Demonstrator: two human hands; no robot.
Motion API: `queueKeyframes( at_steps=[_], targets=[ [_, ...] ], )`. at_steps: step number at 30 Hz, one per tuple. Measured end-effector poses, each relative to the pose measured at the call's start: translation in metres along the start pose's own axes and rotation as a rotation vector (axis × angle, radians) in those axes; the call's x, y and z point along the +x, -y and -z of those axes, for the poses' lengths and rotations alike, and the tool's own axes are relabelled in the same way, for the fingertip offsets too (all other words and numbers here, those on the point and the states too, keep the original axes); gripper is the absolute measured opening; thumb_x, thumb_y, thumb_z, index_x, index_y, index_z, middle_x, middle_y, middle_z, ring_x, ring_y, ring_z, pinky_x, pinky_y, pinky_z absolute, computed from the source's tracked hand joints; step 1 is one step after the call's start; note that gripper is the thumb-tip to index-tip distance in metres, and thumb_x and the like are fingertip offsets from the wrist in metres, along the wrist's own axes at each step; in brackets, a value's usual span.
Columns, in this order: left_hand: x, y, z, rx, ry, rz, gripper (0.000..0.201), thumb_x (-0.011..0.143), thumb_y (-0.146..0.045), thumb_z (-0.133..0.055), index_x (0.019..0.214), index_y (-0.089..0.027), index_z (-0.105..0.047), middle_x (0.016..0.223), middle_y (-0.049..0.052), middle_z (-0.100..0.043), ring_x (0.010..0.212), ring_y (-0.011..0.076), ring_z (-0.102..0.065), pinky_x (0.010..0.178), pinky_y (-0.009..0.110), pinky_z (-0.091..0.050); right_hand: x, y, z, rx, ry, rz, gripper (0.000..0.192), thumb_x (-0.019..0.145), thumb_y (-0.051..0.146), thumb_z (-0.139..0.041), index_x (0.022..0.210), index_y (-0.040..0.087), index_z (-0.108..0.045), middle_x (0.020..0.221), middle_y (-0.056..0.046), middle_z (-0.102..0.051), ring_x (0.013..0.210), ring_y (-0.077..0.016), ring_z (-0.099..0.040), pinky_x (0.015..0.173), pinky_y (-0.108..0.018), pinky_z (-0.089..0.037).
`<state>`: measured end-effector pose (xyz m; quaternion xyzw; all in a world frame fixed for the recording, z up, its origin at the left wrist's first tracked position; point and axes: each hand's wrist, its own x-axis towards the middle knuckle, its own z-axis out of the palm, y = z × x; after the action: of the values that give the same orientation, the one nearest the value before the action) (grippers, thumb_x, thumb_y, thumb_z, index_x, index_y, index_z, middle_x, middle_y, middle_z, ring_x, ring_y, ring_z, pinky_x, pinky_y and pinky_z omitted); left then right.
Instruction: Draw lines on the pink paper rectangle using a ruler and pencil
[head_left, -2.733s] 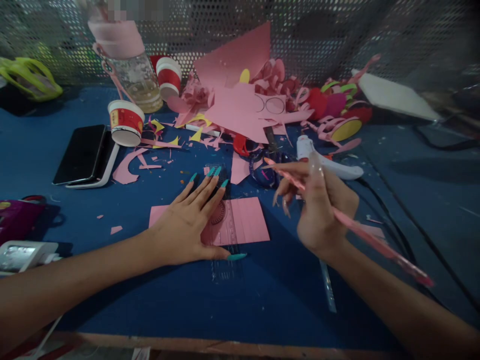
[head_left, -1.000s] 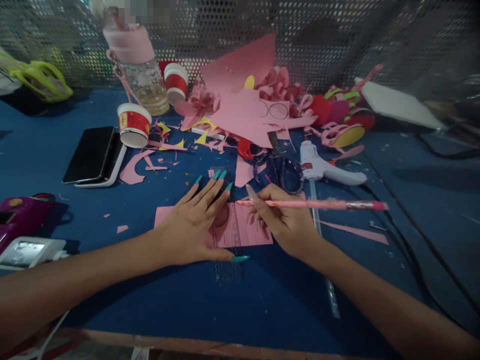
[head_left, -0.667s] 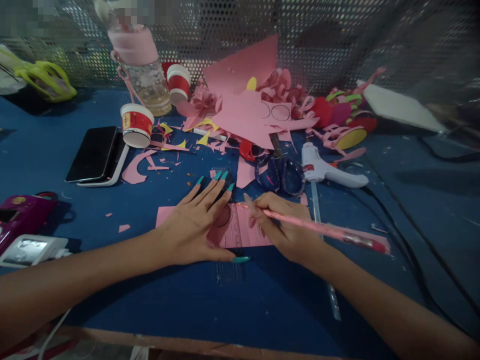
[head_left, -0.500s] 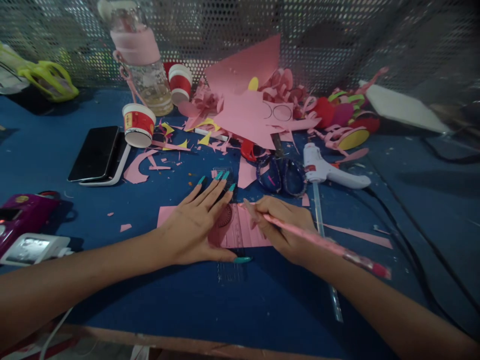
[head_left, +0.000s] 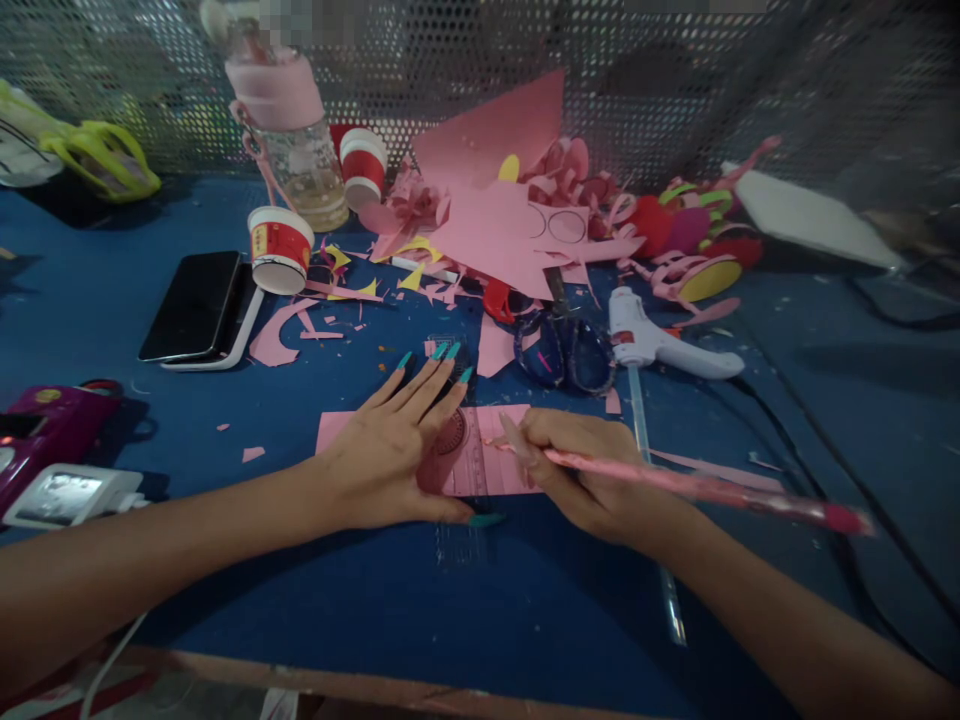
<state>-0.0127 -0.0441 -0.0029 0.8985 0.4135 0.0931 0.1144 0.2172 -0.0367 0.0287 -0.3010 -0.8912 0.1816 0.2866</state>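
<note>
One pink paper strip (head_left: 501, 478) lies flat on the blue desk (head_left: 337, 610) right in front of you, its long sides running from left to right. A clear ruler (head_left: 474, 462) lies across it and sticks out past both long edges. Your left hand (head_left: 386, 450) presses down flat over the ruler and the strip, fingers spread wide and pointing away from you, thumb stretched out along the near side. Your right hand (head_left: 581, 470) pinches a pink pencil (head_left: 697, 487) close to its point, and the pencil slants back over your wrist. The point sits at the ruler edge nearer your right hand; you cannot tell from here whether it touches the paper.

Just beyond the strip lie scissors (head_left: 564, 345) with dark blue handles, and beside them a white glue gun (head_left: 637, 335). A clear stick (head_left: 673, 605) runs towards you from the gun, passing under your right arm. Farther back, a large pink sheet (head_left: 487, 235) rests among pink and yellow scraps, near a tipped paper cup (head_left: 280, 248) and a drink bottle (head_left: 296, 150). To your left you have a black phone (head_left: 193, 305) and, nearer, a white charger (head_left: 71, 497). A mesh screen (head_left: 465, 60) stands behind everything.
</note>
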Motion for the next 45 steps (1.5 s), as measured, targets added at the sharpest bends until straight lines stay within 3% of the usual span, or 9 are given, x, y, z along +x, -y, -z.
queueKeyframes(
  at_steps=[9, 20, 25, 28, 34, 40, 45],
  targets=[
    [0.001, -0.001, 0.003, -0.030, 0.043, 0.029, 0.115, 0.071, -0.087, -0.049, 0.151, -0.006, -0.028, 0.158, 0.025, -0.019, 0.148, 0.0368, -0.014, 0.118, 0.057, -0.014, 0.000, 0.000, 0.004, 0.214, 0.104, -0.023, 0.036, 0.099, 0.022, -0.040, 0.063, 0.021, -0.038, 0.053, 0.005, -0.044, 0.048, -0.0070, -0.041, 0.049, -0.023, -0.030],
    [0.001, 0.000, 0.003, -0.028, 0.055, 0.029, 0.116, 0.071, -0.088, -0.047, 0.151, -0.006, -0.029, 0.158, 0.024, -0.019, 0.148, 0.0370, -0.015, 0.119, 0.056, -0.015, -0.002, 0.000, 0.001, 0.435, 0.144, 0.042, 0.034, 0.095, 0.016, -0.044, 0.062, 0.021, -0.039, 0.053, 0.005, -0.046, 0.047, -0.0064, -0.043, 0.048, -0.022, -0.034],
    [0.001, -0.002, 0.003, -0.007, 0.031, 0.021, 0.117, 0.071, -0.088, -0.046, 0.150, -0.003, -0.030, 0.157, 0.026, -0.021, 0.147, 0.0379, -0.016, 0.118, 0.057, -0.016, -0.001, 0.001, 0.002, 0.176, -0.074, 0.018, 0.033, 0.096, 0.016, -0.043, 0.063, 0.021, -0.043, 0.054, 0.003, -0.046, 0.048, -0.0081, -0.045, 0.049, -0.023, -0.036],
    [0.002, -0.003, 0.002, 0.023, 0.010, 0.012, 0.118, 0.071, -0.089, -0.044, 0.149, -0.002, -0.031, 0.156, 0.027, -0.024, 0.147, 0.0379, -0.018, 0.118, 0.057, -0.016, 0.002, -0.001, -0.002, 0.018, -0.151, -0.035, 0.028, 0.097, 0.018, -0.045, 0.069, 0.020, -0.051, 0.060, 0.001, -0.054, 0.055, -0.0101, -0.052, 0.055, -0.023, -0.042],
    [0.002, -0.002, 0.001, 0.027, -0.010, 0.000, 0.116, 0.072, -0.090, -0.040, 0.149, -0.004, -0.032, 0.156, 0.026, -0.024, 0.147, 0.0377, -0.019, 0.118, 0.057, -0.016, 0.004, -0.010, -0.014, -0.041, -0.132, -0.077, 0.025, 0.098, 0.022, -0.045, 0.075, 0.019, -0.055, 0.066, -0.001, -0.060, 0.063, -0.0119, -0.058, 0.059, -0.024, -0.045],
    [0.001, -0.002, 0.001, 0.021, -0.016, -0.009, 0.115, 0.073, -0.089, -0.041, 0.150, -0.004, -0.030, 0.156, 0.027, -0.023, 0.147, 0.0375, -0.018, 0.117, 0.057, -0.016, 0.005, -0.007, -0.007, -0.076, -0.024, -0.058, 0.025, 0.098, 0.019, -0.041, 0.078, 0.018, -0.056, 0.067, -0.001, -0.058, 0.060, -0.0116, -0.055, 0.059, -0.025, -0.044],
    [0.001, -0.002, 0.001, 0.014, 0.003, 0.005, 0.116, 0.071, -0.089, -0.043, 0.149, -0.005, -0.031, 0.156, 0.026, -0.024, 0.147, 0.0378, -0.018, 0.118, 0.057, -0.015, 0.003, -0.004, -0.003, 0.003, -0.021, 0.001, 0.024, 0.097, 0.018, -0.043, 0.075, 0.019, -0.052, 0.065, 0.000, -0.056, 0.059, -0.0112, -0.054, 0.060, -0.025, -0.044]
  ],
)
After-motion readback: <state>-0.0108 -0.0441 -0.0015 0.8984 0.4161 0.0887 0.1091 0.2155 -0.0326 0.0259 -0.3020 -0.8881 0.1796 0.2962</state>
